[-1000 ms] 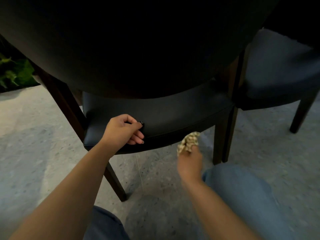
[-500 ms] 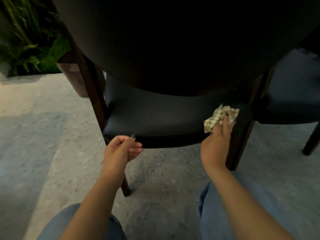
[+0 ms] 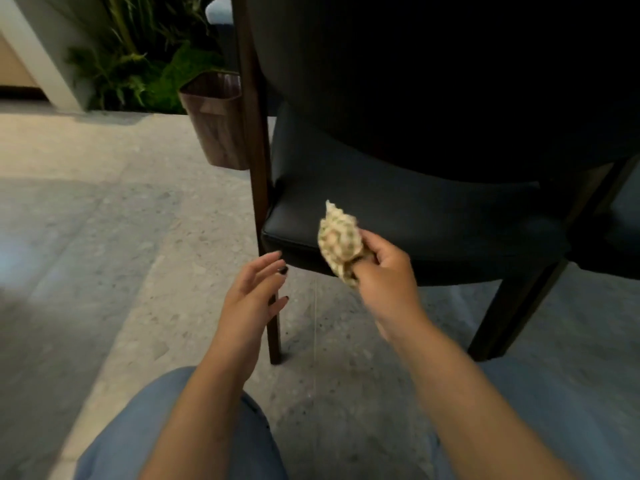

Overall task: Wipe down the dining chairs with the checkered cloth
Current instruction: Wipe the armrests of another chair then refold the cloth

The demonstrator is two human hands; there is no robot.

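Fingers (image 3: pixel 372 245) of the right hand (image 3: pixel 388 271) grip the crumpled checkered cloth (image 3: pixel 339 242) at the chair seat's (image 3: pixel 433 216) front-left edge; half a second ago it lay flatter at the right corner. Left hand (image 3: pixel 251 296) has uncurled, fingers loose, holding nothing.

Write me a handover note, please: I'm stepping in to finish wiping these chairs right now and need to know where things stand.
Right hand grips the bunched checkered cloth at the front edge of the dark chair seat.
Left hand is open, holds nothing, and hovers by the front left chair leg.
How much is wiped cannot be told.
Left: the seat, backrest, legs, and the neighbouring chair at right.
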